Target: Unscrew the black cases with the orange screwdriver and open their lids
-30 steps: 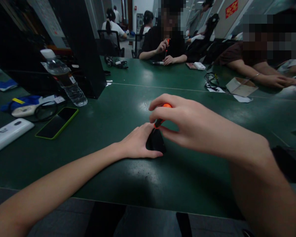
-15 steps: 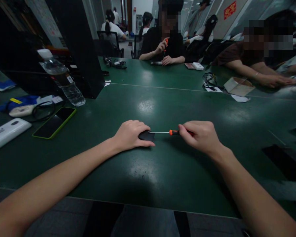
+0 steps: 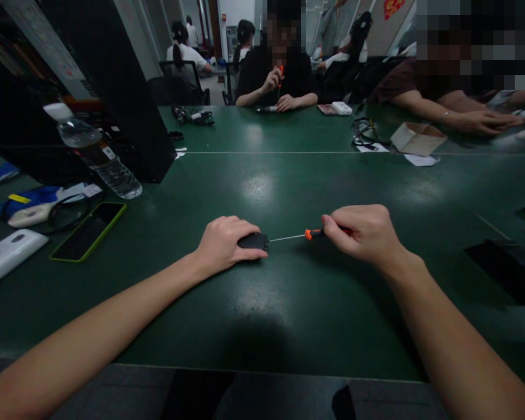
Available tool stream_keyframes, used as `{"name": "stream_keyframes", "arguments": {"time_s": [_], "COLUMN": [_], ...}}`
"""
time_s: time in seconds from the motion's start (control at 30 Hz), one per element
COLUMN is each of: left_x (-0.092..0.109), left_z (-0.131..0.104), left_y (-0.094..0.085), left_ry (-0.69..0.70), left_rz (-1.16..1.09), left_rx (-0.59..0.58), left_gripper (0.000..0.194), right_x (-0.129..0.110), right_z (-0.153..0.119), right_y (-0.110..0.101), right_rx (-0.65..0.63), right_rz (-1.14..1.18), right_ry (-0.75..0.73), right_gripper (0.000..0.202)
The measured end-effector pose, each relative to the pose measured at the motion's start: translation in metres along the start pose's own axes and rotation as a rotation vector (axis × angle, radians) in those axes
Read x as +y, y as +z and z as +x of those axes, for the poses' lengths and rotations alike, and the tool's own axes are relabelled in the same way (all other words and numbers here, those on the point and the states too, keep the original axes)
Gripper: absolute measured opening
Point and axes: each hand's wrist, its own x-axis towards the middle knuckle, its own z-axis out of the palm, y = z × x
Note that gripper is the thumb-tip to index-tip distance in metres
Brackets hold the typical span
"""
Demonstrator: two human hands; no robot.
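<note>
On the green table, my left hand grips a small flat black plastic piece, thumb along its near edge and fingers over its far side. What exactly the piece is, I cannot make out. My right hand is wrapped round the orange and black handle of a screwdriver. The screwdriver lies nearly level, its thin metal shaft pointing left. Its tip is at the right end of the black piece; whether it touches is too small to tell.
A phone with a green edge, a white device and a tilted water bottle are at left. A black stand rises behind them. A small box sits at far right. Across the table, a person holds another screwdriver.
The view has tilted and shifted slightly. My right hand has drawn a little to the right, and the screwdriver tip has moved from over the black piece to its right end.
</note>
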Motion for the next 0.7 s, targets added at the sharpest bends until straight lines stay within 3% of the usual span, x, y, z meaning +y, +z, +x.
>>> {"name": "stream_keyframes", "arguments": {"time_s": [0.7], "left_x": [-0.002], "left_z": [0.003], "left_y": [0.008], "left_ry": [0.112], "left_rz": [0.105], "left_rx": [0.131], "left_gripper": [0.065], "right_x": [0.006], "right_z": [-0.001], "right_y": [0.010], "right_rx": [0.120], "right_rz": [-0.074], "right_ry": [-0.129], "right_gripper": [0.047]}}
